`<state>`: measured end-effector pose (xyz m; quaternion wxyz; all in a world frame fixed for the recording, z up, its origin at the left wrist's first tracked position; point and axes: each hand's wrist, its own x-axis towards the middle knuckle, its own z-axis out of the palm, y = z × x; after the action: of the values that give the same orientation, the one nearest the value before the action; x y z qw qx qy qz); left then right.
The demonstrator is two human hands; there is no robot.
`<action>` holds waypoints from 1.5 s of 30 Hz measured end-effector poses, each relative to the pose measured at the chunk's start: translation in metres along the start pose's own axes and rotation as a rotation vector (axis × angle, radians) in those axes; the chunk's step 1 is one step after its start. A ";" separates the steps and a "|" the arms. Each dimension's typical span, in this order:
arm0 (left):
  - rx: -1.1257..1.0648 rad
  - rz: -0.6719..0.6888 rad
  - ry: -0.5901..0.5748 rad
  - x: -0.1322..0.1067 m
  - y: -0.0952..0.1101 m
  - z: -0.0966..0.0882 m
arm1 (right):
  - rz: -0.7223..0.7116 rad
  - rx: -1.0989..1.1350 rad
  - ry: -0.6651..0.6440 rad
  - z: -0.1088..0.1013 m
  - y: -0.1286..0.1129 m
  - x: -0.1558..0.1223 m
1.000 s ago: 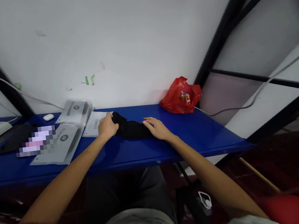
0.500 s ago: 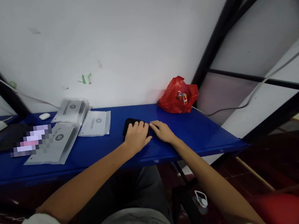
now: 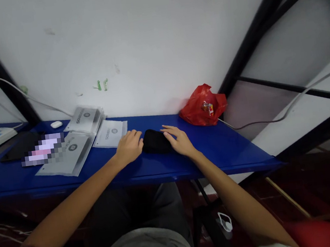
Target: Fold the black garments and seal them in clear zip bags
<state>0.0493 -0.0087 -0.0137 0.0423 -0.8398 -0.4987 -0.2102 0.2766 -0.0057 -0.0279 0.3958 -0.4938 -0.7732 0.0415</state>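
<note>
A small black folded cloth [image 3: 154, 141] lies on the blue table [image 3: 216, 149] in front of me. My left hand [image 3: 129, 147] rests at its left edge with the fingers curled loosely against it. On the cloth's right edge sits my right hand [image 3: 179, 139], fingers stretched out flat and touching it. Neither hand lifts the cloth.
White printed packets [image 3: 110, 133] and a stack of them [image 3: 84, 119] lie to the left, with a dark flat device [image 3: 20, 145] and a white earbud case [image 3: 56, 124]. A red plastic bag [image 3: 203, 108] sits at the back right. Black frame bars stand on both sides.
The long black cloth was folded from the left over to the right into a compact bundle. My left hand then drew back to its left edge; my right hand stayed on the right.
</note>
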 end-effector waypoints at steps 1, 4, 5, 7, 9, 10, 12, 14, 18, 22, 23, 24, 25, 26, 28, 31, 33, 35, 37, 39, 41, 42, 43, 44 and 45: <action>0.030 -0.068 -0.029 0.001 -0.007 0.000 | -0.023 -0.011 -0.035 0.003 -0.006 0.004; 0.086 -0.216 -0.117 0.004 -0.023 0.000 | -0.092 -0.052 -0.148 0.015 -0.021 0.014; 0.090 -0.241 -0.141 0.005 -0.027 0.000 | -0.115 -0.066 -0.192 0.021 -0.025 0.017; 0.084 -0.266 -0.177 0.004 -0.033 0.002 | -0.150 -0.099 -0.288 0.032 -0.030 0.020; 0.071 -0.274 -0.196 0.003 -0.038 0.004 | -0.159 -0.145 -0.369 0.042 -0.032 0.022; 0.064 -0.278 -0.201 0.003 -0.040 0.005 | -0.152 -0.171 -0.394 0.046 -0.032 0.023; 0.054 -0.288 -0.208 0.004 -0.043 0.007 | -0.130 -0.222 -0.412 0.053 -0.030 0.024; 0.047 -0.306 -0.213 0.005 -0.046 0.007 | -0.107 -0.266 -0.401 0.055 -0.027 0.025; 0.045 -0.347 -0.221 0.012 -0.048 0.007 | -0.039 -0.349 -0.358 0.053 -0.015 0.026; 0.058 -0.365 -0.221 0.019 -0.045 0.008 | 0.044 -0.408 -0.342 0.043 -0.001 0.025; 0.064 -0.370 -0.225 0.021 -0.044 0.008 | 0.060 -0.418 -0.337 0.040 0.002 0.024; 0.070 -0.375 -0.232 0.023 -0.044 0.009 | 0.073 -0.428 -0.331 0.037 0.005 0.023; 0.076 -0.378 -0.241 0.025 -0.045 0.009 | 0.081 -0.436 -0.326 0.034 0.008 0.021; 0.083 -0.380 -0.253 0.027 -0.045 0.009 | 0.088 -0.443 -0.322 0.031 0.010 0.020; 0.097 -0.371 -0.277 0.030 -0.045 0.008 | 0.109 -0.456 -0.318 0.025 0.014 0.017; 0.115 -0.304 -0.304 0.028 -0.039 0.007 | 0.153 -0.474 -0.315 0.017 0.017 0.013; 0.126 -0.231 -0.312 0.022 -0.030 0.006 | 0.173 -0.480 -0.316 0.014 0.017 0.010; 0.141 -0.163 -0.304 0.014 -0.021 0.004 | 0.183 -0.480 -0.301 0.012 0.015 0.009; 0.166 -0.110 -0.274 0.008 -0.015 0.002 | 0.161 -0.467 -0.232 0.012 0.009 0.007; 0.196 -0.073 -0.232 0.005 -0.013 -0.002 | 0.083 -0.413 -0.111 0.014 -0.003 0.004; 0.223 -0.050 -0.192 0.005 -0.014 -0.007 | -0.041 -0.316 -0.006 0.018 -0.019 0.001; 0.233 -0.039 -0.175 0.006 -0.016 -0.010 | -0.108 -0.264 0.017 0.020 -0.028 0.000; 0.240 -0.027 -0.160 0.007 -0.017 -0.013 | -0.171 -0.218 0.013 0.023 -0.037 -0.002; 0.246 -0.014 -0.146 0.009 -0.018 -0.015 | -0.226 -0.186 -0.002 0.026 -0.046 -0.003; 0.250 0.000 -0.134 0.009 -0.018 -0.018 | -0.272 -0.166 -0.025 0.029 -0.053 -0.004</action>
<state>0.0318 0.0032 0.0038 0.1132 -0.8401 -0.5229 -0.0899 0.2195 -0.0263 -0.0253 0.3458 -0.4150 -0.8386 -0.0703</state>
